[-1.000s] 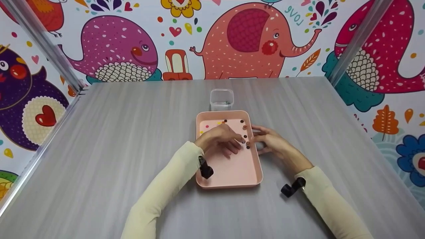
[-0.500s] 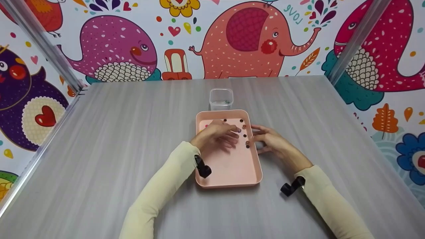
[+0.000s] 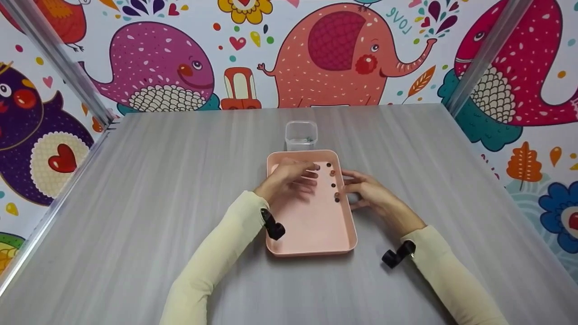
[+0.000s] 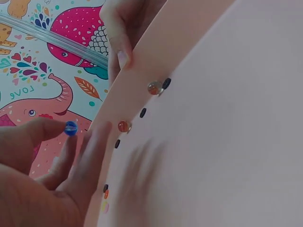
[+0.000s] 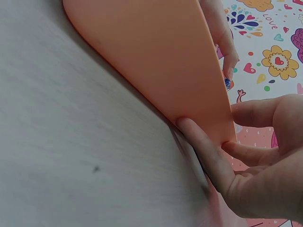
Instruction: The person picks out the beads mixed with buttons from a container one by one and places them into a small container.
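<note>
My left hand [image 3: 293,176] is over the far-left part of a pink tray [image 3: 311,230]. Its thumb and forefinger pinch a small blue bead [image 4: 70,128], clear of the tray floor; the other fingers are spread. Meanwhile my right hand [image 3: 375,194] holds the tray's right wall from outside, with fingertips at the rim and one finger along the lower edge in the right wrist view. Several dark and amber beads lie along that wall, among them an amber bead [image 4: 124,126] and a black bead [image 4: 143,113]. My left hand hides the far-left tray corner.
A clear plastic box [image 3: 301,135] stands just beyond the tray, with a few small greenish pieces inside. The grey table [image 3: 180,180] extends around both, and printed cartoon walls border its back and sides.
My left hand has lifted from the beads by the right wall and moved left and away from me, carrying the blue bead. The right hand and tray stay put.
</note>
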